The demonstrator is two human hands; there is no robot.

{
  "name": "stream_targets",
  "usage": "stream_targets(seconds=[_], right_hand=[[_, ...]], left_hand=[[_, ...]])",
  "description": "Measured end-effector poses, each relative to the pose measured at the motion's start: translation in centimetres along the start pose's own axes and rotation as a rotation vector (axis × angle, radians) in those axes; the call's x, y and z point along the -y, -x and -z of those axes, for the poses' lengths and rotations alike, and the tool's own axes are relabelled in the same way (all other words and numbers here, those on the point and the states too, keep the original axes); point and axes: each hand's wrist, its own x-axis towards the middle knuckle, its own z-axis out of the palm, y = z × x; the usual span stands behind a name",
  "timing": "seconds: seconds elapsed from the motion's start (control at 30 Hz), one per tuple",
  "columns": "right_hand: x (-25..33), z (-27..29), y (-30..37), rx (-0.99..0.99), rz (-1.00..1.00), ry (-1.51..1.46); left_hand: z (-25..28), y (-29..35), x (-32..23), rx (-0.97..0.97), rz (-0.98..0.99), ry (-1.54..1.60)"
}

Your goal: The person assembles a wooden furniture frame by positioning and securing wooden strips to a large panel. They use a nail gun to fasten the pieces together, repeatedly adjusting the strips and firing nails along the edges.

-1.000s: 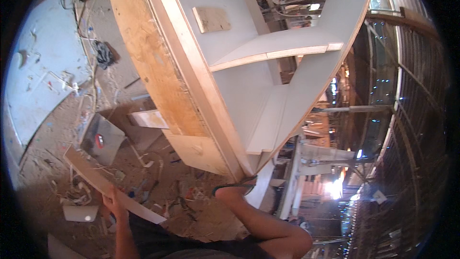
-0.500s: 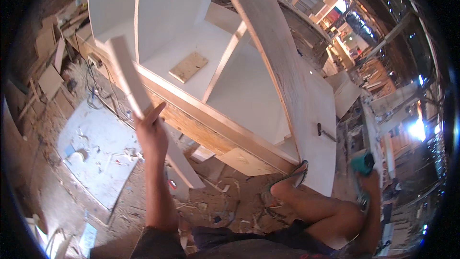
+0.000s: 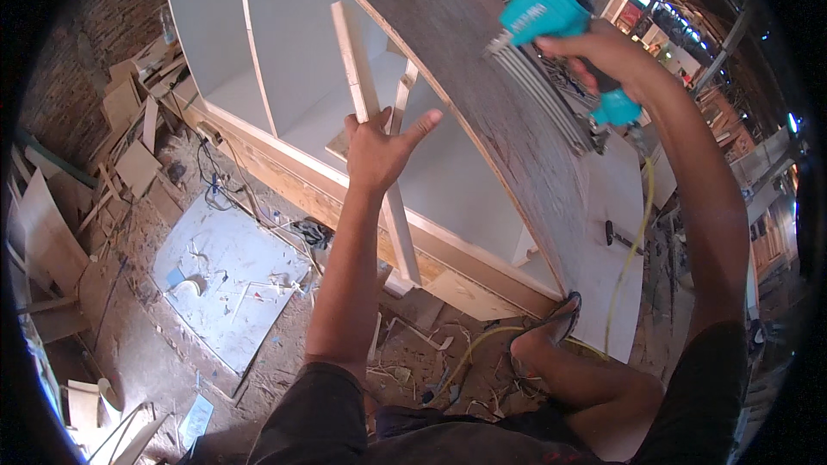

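My left hand (image 3: 376, 153) grips a long pale wooden strip (image 3: 351, 56) with its fingers round it and the thumb sticking out to the right. The strip slants upright in front of the open side of a large cabinet (image 3: 297, 26) with white inner faces. Part of a small board (image 3: 337, 147) shows inside, behind my left hand. Raised over the cabinet's curved wooden top panel (image 3: 448, 43), my right hand (image 3: 616, 60) holds a teal nail gun (image 3: 547, 10) by its handle. The gun's long ribbed magazine points down to the right, and its nose is apart from the strip.
A yellow hose (image 3: 638, 241) hangs on the right and runs past my foot (image 3: 564, 319). On a pale panel lies a dark-handled tool (image 3: 618, 238). Wood offcuts (image 3: 138, 164) pile up at left, near a white sheet (image 3: 228, 280) and cables (image 3: 211, 176) on the littered floor.
My right hand has lifted the nail gun from low at the right to above the top panel. My left hand has carried the strip rightward and up against the cabinet's opening.
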Motion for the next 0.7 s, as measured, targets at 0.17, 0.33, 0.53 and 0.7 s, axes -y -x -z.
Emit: stream_targets(seconds=[0.17,0.33,0.53,0.7], right_hand=[[2.9,-2.3,-1.3,0.021,0.013,-0.104],[0.2,-1.7,-1.3,-0.034,0.012,-0.051],[-2.9,-1.2,-1.1,-0.110,0.028,0.004],[-2.1,-0.2,-0.3,-0.036,-0.082,0.007]], left_hand=[[1.6,0.1,2.5,0.066,-0.249,0.231],[1.2,3.7,2.5,-0.257,-0.299,0.621],[0.7,2.1,1.4,-0.190,-0.267,0.491],[-0.6,-1.4,0.2,-0.195,-0.428,0.364]])
